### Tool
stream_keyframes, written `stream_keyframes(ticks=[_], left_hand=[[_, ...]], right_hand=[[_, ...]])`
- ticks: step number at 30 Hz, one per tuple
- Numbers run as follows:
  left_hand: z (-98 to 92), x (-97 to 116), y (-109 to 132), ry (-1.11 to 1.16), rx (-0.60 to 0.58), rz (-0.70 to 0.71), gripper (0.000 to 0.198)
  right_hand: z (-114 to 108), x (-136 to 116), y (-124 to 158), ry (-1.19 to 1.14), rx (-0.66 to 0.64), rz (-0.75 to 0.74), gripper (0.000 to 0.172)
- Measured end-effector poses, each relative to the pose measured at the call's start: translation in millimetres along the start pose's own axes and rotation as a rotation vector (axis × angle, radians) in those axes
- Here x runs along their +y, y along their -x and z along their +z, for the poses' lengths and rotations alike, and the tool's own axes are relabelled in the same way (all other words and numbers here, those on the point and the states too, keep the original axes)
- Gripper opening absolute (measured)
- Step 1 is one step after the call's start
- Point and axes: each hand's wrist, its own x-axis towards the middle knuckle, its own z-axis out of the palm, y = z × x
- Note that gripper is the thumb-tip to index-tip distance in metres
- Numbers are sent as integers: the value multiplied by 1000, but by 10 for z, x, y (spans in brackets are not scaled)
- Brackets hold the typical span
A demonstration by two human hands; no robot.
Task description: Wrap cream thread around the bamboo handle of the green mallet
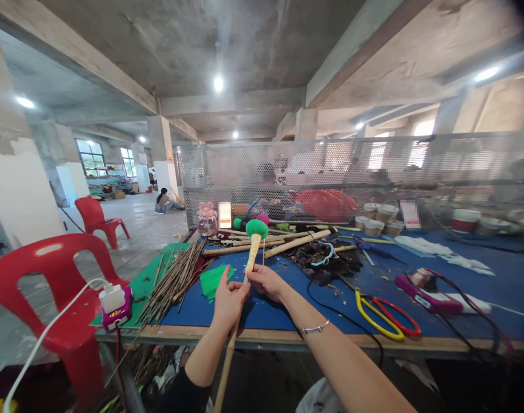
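A bamboo stick slants up from the table's front edge, topped by a green rounded head. Below the head, its neck is wrapped in pale yellow strip. My left hand grips the stick beneath the wrapping, its index finger raised and its thumb against the shaft. My right hand is closed at the lower end of the wrapped neck, thumb and fingers pinched together. A thin strand hangs beside the neck. Just left of the hands lies a green sheet.
Thin sticks pile at left; thicker bamboo poles lie behind. Scissors, a purple power strip and cables occupy the right. Another power strip sits at the left corner, near a red chair. A mesh partition stands behind.
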Motion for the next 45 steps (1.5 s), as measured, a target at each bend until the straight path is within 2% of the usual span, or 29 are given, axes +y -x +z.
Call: stream_keyframes(ticks=[2, 5, 7, 9, 12, 16, 18, 19, 21, 23, 26, 29, 32, 37, 39, 42, 43, 45], left_hand=[[4, 59, 10, 41, -39, -67, 91], [18, 119, 15, 22, -86, -163, 73], [26, 106, 12, -1, -70, -148, 63], [27, 61, 13, -33, -22, -41, 64], [15, 4, 22, -109, 24, 97, 79], [-7, 26, 27, -46, -33, -1, 88], [-6, 43, 21, -28, -80, -71, 84], [-2, 45, 18, -57, -98, -86, 75], [12, 45, 20, -206, -110, -60, 50], [27, 61, 37, -461, -79, 50, 30], [39, 148, 76, -901, -27, 256, 18], [30, 259, 79, -1116, -50, 321, 16], [1, 291, 40, -989, -108, 266, 9], [-34, 162, 22, -455, -227, -134, 27], [-25, 99, 29, -402, -205, -109, 26], [-3, 33, 22, -415, -114, 79, 26], [0, 24, 16, -404, -91, 101, 29], [-5, 29, 6, -346, -68, 59, 39]], right_hand=[[-5, 4, 4, -41, -52, 18, 43], [0, -2, 17, -50, -93, 36, 42], [5, -7, 19, -28, -67, 24, 40], [8, -9, 15, -2, -18, 13, 40], [8, -10, 10, 15, 8, 16, 40], [19, -25, 31, -42, -49, 23, 40], [28, -31, 41, -43, -56, 31, 40], [33, -31, 42, -28, -49, 32, 39], [38, -26, 35, 13, -27, 22, 38], [38, -17, 18, 34, 7, 3, 40], [27, -11, -7, 33, 71, -35, 42], [15, -24, -12, 32, 117, -56, 42], [8, -57, 9, -10, 106, -58, 42], [12, -66, 29, -45, 10, -4, 41], [12, -39, 14, -6, 19, 10, 41], [11, -7, -7, 33, 71, -21, 42], [13, -6, -7, 35, 78, -28, 42], [19, -16, 0, 24, 69, -25, 41]])
